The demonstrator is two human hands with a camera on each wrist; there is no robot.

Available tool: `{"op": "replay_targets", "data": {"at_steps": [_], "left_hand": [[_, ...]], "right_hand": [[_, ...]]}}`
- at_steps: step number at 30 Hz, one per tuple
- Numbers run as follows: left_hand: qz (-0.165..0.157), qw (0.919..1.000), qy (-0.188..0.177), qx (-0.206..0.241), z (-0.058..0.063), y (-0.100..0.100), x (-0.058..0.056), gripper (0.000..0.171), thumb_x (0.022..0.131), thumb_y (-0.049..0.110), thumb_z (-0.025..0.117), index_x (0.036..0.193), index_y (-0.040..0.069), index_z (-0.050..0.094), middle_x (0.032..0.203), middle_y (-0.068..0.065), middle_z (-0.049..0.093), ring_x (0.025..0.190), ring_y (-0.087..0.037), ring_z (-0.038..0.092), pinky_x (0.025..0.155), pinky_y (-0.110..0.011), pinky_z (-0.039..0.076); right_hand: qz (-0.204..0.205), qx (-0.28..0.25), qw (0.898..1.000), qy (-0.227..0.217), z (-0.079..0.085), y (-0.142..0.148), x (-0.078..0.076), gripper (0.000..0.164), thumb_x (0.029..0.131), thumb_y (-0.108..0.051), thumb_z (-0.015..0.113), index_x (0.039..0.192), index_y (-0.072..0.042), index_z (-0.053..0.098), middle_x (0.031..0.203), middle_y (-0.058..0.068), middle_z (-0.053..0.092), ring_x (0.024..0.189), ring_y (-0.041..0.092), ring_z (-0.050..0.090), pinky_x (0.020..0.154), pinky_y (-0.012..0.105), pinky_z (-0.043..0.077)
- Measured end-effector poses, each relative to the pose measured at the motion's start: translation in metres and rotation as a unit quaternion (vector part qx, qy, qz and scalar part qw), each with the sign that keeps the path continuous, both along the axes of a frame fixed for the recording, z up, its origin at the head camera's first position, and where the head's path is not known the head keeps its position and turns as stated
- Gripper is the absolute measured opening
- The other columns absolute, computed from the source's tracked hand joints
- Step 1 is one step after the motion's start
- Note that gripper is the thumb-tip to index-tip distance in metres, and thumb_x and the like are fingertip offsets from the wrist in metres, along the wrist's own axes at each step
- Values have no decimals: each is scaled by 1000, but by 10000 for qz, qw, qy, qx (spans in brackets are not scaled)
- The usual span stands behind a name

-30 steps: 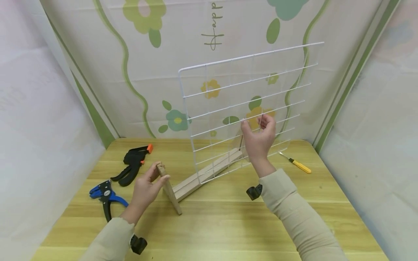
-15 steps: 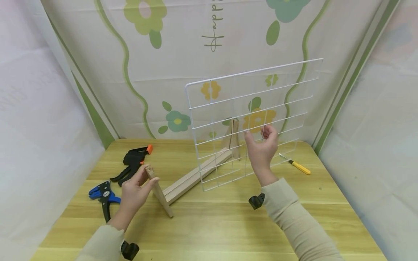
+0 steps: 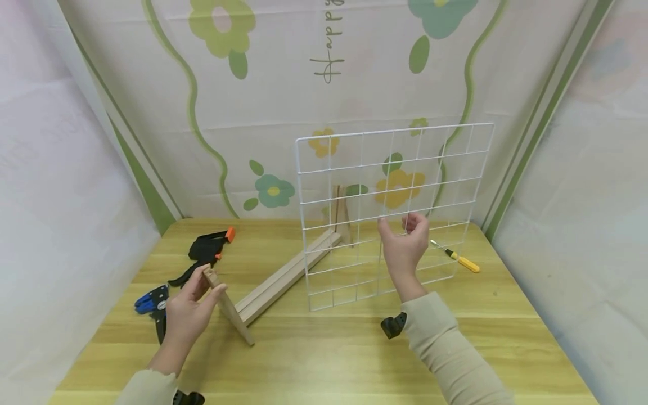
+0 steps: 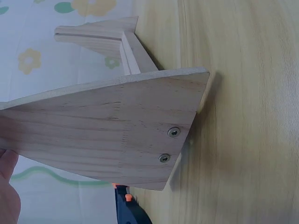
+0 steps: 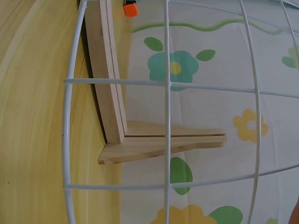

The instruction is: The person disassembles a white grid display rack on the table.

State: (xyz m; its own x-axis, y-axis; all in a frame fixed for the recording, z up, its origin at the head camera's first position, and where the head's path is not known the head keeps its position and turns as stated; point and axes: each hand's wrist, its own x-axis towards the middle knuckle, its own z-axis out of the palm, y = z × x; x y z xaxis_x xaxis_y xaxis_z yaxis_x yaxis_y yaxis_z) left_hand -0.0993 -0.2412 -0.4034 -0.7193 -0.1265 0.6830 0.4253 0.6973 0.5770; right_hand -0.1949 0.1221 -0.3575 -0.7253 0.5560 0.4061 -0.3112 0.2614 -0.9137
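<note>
My left hand (image 3: 187,318) pinches the top of one upright end board (image 3: 230,309) of a pale wooden stand, thumb on one side and fingers on the other. A grooved beam (image 3: 288,278) runs along the table to a second, slotted end board (image 3: 342,216) at the back. In the left wrist view, two metal fasteners (image 4: 174,132) show low on the near board. My right hand (image 3: 404,250) grips a white wire grid panel (image 3: 392,131) around its inner wires, holding it upright to the right of the stand. Through the wires (image 5: 167,84), the right wrist view shows the far slotted end.
On the left of the wooden table (image 3: 329,360) lie a black clamp with orange ends (image 3: 206,248) and blue-and-black pliers (image 3: 152,304), partly behind my left hand. A yellow-handled screwdriver (image 3: 464,262) lies right of the panel. Printed cloth walls (image 3: 283,101) enclose the back and sides.
My left hand has drawn the stand leftward and nearer. My right hand has lowered the grid panel and turned it to face me more squarely; the stand's far end now shows left of the hand.
</note>
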Motion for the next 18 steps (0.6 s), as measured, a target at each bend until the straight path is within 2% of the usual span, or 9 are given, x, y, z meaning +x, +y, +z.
{"op": "replay_targets", "data": {"at_steps": [1, 3, 6, 8, 9, 14, 18], "left_hand": [[28, 9999, 91, -35, 0, -2, 1, 48, 69, -2, 78, 114, -3, 61, 91, -25, 68, 94, 22, 47, 61, 3, 41], [98, 9997, 203, -54, 0, -5, 3, 49, 68, -2, 79, 113, -3, 61, 90, -26, 68, 94, 22, 47, 60, 4, 40], [105, 9993, 361, -13, -1, -9, 4, 52, 66, -3, 80, 114, -3, 61, 92, -28, 66, 96, 21, 48, 62, 4, 41], [84, 9989, 456, 38, -2, -12, 4, 54, 65, -4, 80, 115, -4, 61, 94, -28, 66, 98, 20, 49, 75, 1, 41], [52, 9987, 507, 69, -3, -14, 4, 55, 64, -6, 80, 115, -5, 61, 94, -29, 65, 98, 19, 50, 77, 0, 41], [33, 9972, 715, 195, -5, -20, 4, 56, 60, -11, 79, 113, -9, 60, 93, -31, 64, 99, 17, 52, 78, -2, 42], [129, 9973, 675, 259, -4, -22, 6, 55, 61, -13, 79, 112, -9, 61, 94, -31, 64, 98, 16, 52, 76, -2, 42]], "right_hand": [[-13, -19, 10000, -22, -1, 0, 0, 57, 72, -21, 77, 112, 4, 45, 106, 17, 50, 94, 15, 45, 84, 31, 38], [-33, -57, 10000, -63, -4, 0, 1, 57, 72, -21, 77, 111, 4, 44, 106, 21, 50, 93, 16, 44, 82, 30, 37], [-87, -154, 9997, -184, -8, 1, 1, 58, 71, -21, 78, 111, 3, 44, 104, 19, 49, 91, 17, 43, 80, 28, 37], [-110, -201, 9994, -264, -11, 1, 1, 57, 71, -21, 78, 110, 4, 44, 103, 17, 48, 89, 18, 42, 79, 29, 37], [-117, -209, 9992, -306, -12, 1, 1, 57, 71, -21, 78, 109, 3, 44, 102, 17, 48, 89, 19, 42, 79, 29, 37], [-104, -167, 9987, -473, -18, 0, 1, 55, 70, -22, 78, 107, 0, 43, 102, 19, 48, 88, 22, 42, 76, 30, 38], [-84, -195, 9975, -673, -21, -1, 3, 55, 71, -24, 78, 106, -1, 42, 101, 17, 48, 89, 25, 43, 75, 31, 37]]}}
